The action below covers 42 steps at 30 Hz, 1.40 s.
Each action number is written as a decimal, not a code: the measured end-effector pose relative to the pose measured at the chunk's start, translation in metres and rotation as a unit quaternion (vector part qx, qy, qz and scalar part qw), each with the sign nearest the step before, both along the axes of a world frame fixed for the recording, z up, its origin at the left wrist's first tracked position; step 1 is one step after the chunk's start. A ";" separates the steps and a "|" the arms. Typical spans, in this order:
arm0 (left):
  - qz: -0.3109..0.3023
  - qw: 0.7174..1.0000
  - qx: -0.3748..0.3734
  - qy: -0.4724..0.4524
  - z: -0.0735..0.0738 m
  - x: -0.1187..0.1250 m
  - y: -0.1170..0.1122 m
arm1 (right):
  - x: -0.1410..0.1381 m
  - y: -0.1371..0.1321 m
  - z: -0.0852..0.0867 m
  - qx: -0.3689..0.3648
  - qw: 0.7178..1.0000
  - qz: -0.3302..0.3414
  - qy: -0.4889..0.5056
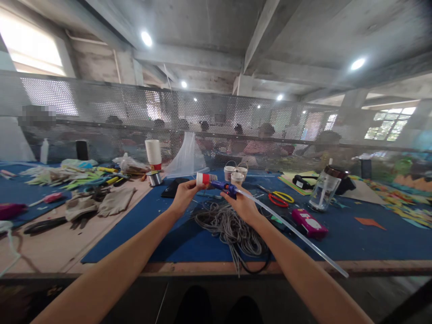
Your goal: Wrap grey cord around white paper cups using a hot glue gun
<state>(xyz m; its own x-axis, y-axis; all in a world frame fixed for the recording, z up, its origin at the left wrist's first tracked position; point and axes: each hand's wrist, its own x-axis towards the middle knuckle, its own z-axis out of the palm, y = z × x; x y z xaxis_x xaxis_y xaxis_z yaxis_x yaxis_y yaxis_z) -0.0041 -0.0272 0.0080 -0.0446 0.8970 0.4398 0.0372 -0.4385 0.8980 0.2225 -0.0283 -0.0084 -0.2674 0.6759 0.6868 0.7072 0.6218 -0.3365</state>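
Two-handed over a flat blue mat [175,247]: pinching a small red-and-white paper cup [202,178] firmly in the left hand [183,196]; clasping a blue plastic glue gun [223,185], with a long translucent stick [297,231] at its rear, in the right hand [245,207]. Holding the cup just beside the gun's nozzle [213,183], near a tangled heap of grey cord [232,227] and three small white cups [236,178], with red-and-yellow-handled scissors [278,200] lying to the right

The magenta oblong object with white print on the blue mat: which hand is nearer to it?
Right. The right hand is left of the magenta object; the left hand is farther left.
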 end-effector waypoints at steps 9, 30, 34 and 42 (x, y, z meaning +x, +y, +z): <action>-0.007 1.000 0.005 0.006 -0.002 0.000 0.000 | 0.000 -0.001 0.002 -0.005 1.000 0.001 0.002; -0.015 1.000 0.005 0.016 -0.001 0.000 -0.001 | -0.001 0.002 0.001 -0.018 0.999 -0.009 0.028; -0.015 1.000 0.007 0.025 -0.001 0.000 0.000 | -0.002 0.003 0.003 -0.050 0.997 -0.006 0.059; -0.015 0.999 -0.026 -0.019 -0.008 -0.002 0.005 | 0.004 0.006 0.010 -0.183 0.963 0.069 0.186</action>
<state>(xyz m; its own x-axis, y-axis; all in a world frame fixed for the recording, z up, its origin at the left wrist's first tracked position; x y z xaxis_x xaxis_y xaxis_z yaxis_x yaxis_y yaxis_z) -0.0059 -0.0221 0.0000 -0.0338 0.9199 0.3906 -0.0088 -0.3911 0.9203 0.2262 -0.0219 0.0018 -0.1533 0.8667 0.4747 0.4149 0.4924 -0.7651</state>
